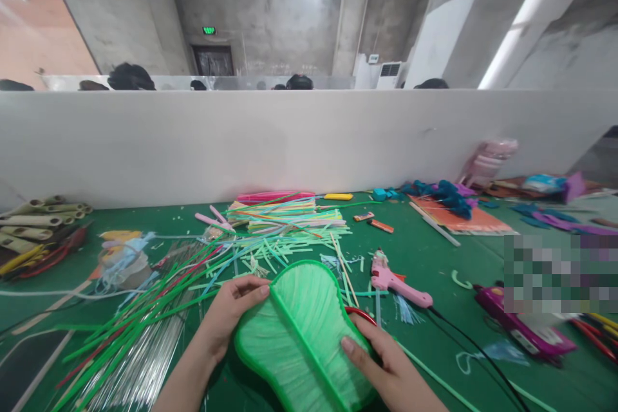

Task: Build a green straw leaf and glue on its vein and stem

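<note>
Your left hand (230,313) and right hand (381,360) are both clamped on the edges of the green leaf-shaped piece (302,335) just above the bench (434,257); it looks light and bendy, so grip the stiffer rim.

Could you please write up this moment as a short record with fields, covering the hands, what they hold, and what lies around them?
Left hand: left hand grips the left edge of the green leaf-shaped piece.
Right hand: right hand holds its right edge, thumb on top.
Left of piece: loose green strips.
Right of piece: pink glue gun lying on the green table.
Behind: pile of coloured straws, then a white partition.
</note>
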`<act>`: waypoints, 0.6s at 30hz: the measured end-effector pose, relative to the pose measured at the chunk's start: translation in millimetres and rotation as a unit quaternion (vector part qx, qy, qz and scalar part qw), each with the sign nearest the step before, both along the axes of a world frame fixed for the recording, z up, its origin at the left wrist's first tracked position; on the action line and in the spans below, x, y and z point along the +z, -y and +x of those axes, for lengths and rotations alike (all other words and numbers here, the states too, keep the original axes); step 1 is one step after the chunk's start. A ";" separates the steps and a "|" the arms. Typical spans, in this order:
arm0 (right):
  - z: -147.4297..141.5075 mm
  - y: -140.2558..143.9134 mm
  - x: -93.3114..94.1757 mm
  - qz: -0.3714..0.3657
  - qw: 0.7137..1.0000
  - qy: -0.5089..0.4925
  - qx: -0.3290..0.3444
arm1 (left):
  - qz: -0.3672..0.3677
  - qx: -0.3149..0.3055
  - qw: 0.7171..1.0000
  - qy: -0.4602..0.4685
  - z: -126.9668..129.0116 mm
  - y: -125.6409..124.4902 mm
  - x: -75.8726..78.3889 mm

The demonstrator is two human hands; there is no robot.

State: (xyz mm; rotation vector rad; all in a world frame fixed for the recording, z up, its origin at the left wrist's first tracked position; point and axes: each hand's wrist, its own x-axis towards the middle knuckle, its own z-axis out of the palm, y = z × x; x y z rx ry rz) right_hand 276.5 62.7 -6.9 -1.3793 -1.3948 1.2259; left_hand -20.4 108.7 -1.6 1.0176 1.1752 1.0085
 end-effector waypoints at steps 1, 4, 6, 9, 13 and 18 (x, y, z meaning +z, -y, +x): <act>-0.8 0.4 -0.6 -0.005 1.000 -0.001 0.000 | 0.001 0.005 1.000 0.000 0.0 -0.1 0.0; -3.8 0.9 -3.1 -0.010 1.000 -0.001 -0.006 | 0.004 0.025 1.000 0.009 1.5 0.0 1.5; -5.7 0.1 -1.4 0.007 1.000 0.004 -0.013 | 0.008 0.042 0.999 0.024 3.7 0.4 4.0; -7.0 -3.9 13.7 0.055 0.998 0.018 -0.018 | 0.022 0.076 0.995 0.058 7.8 0.3 9.9; -11.8 -11.9 52.4 0.133 0.989 0.047 -0.036 | 0.048 0.104 0.986 0.122 14.4 -1.3 18.6; -45.5 -11.6 80.3 0.251 0.963 0.097 -0.025 | 0.071 0.069 0.969 0.227 29.0 4.5 15.7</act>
